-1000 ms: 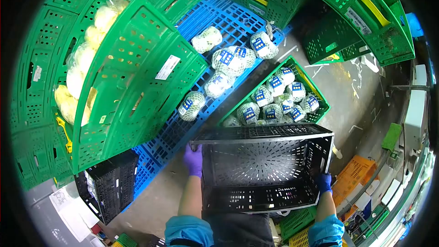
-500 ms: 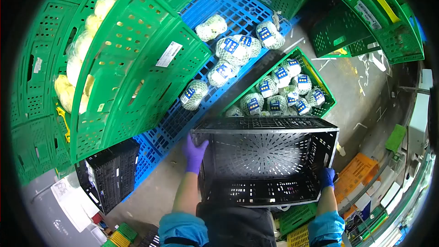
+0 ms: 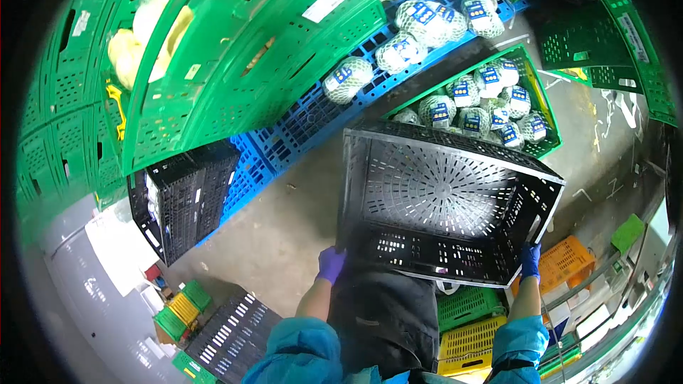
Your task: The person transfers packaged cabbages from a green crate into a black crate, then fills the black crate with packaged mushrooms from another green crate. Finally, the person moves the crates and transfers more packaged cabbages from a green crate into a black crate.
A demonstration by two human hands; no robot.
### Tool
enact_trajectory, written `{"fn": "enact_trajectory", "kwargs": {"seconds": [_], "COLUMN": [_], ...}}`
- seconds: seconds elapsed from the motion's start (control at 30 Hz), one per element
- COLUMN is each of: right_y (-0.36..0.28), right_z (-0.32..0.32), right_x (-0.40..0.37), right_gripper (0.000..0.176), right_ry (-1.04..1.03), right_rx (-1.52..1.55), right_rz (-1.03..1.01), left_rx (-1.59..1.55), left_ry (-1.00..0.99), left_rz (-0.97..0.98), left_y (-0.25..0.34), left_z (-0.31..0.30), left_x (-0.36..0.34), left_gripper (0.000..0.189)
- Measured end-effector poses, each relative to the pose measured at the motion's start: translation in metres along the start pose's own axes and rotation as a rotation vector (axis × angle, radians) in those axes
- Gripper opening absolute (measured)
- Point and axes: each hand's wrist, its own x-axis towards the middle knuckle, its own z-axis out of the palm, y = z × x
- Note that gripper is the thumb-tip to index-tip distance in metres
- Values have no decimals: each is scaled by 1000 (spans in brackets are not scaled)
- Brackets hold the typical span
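An empty black crate (image 3: 441, 192) is held tilted in front of my body, its open side facing me. My left hand (image 3: 331, 264), in a purple glove, is closed on the crate's lower left edge. At the right side, my right hand (image 3: 530, 261), in a blue glove, grips the crate's end wall. Just beyond it, a green crate (image 3: 551, 110) holds several netted round vegetables (image 3: 473, 121) with blue labels. More netted vegetables (image 3: 400, 52) lie on a blue pallet (image 3: 302, 124).
Tall green crates (image 3: 263, 50) stand at the upper left, with a black crate stack (image 3: 188, 199) below them. Another black crate (image 3: 231, 334) is at the lower left. Orange (image 3: 565, 263) and yellow (image 3: 469, 345) crates are at the lower right.
The view has shifted, and the black crate is now more tilted. My left hand has moved down from the crate's upper left side to its lower left edge.
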Motion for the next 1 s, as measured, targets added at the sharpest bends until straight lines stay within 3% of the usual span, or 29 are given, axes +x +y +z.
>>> {"fn": "enact_trajectory", "kwargs": {"seconds": [0.07,0.1,0.13,0.2,0.23,0.27,0.3,0.33,0.37,0.47,0.5,0.57,0.6,0.67,0.73,0.77,0.8,0.83,0.87,0.9,0.93,0.97,1.0], "right_y": [8,46,31,-21,-5,-3,-65,-85,-66,-63,-45,-37,-44,-124,-173,-166,-162,-198,-206,-225,-244,-250,-254], "right_z": [2,10,8,-7,0,-2,-28,-35,-25,-34,-29,-34,-55,-103,-148,-154,-161,-182,-180,-184,-187,-182,-171], "right_x": [6,34,31,-13,5,5,-38,-52,-33,-25,-19,-16,-22,-113,-180,-177,-179,-248,-280,-336,-391,-423,-450], "right_gripper": [42,39,36,43,44,38,28,23,16,34,34,33,33,23,20,21,23,26,26,29,34,33,31], "right_ry": [9,1,-6,-77,-22,-44,-214,-328,-202,-234,-266,-364,-427,-425,-388,-388,-387,-536,-421,-344,-273,-245,-244], "right_rx": [13,51,93,252,112,218,382,597,502,405,490,565,553,863,632,623,617,545,596,544,493,461,454], "right_rz": [18,-9,-39,109,50,-38,-7,78,36,138,-93,-320,-313,-97,-268,-325,-377,-476,-489,-428,-362,-386,-429], "left_rx": [36,74,69,60,50,85,117,101,99,-6,59,19,-14,-39,-135,-188,-223,-254,-206,-95,-83,-148,-230], "left_ry": [3,8,14,50,74,85,100,135,130,186,176,148,163,222,333,418,423,429,57,78,134,368,250], "left_rz": [-11,-11,-12,-73,-81,-33,11,-8,-37,-110,-75,-80,-100,-90,-121,-140,-20,103,-107,59,44,74,10], "left_y": [5,8,12,20,20,15,11,13,18,4,2,-21,-26,-30,-23,-26,-63,-100,-84,-117,-139,-172,-180], "left_z": [0,-1,-1,-2,-1,2,4,2,-1,17,16,39,40,33,9,-5,32,68,20,43,65,110,96], "left_x": [0,-2,-3,-4,-3,-4,-4,-6,-10,1,1,14,10,4,-29,-38,-24,-4,-46,-44,-41,-25,-34], "left_gripper": [34,32,32,28,28,26,25,25,25,25,25,25,25,26,26,26,25,24,22,22,24,25,25]}}
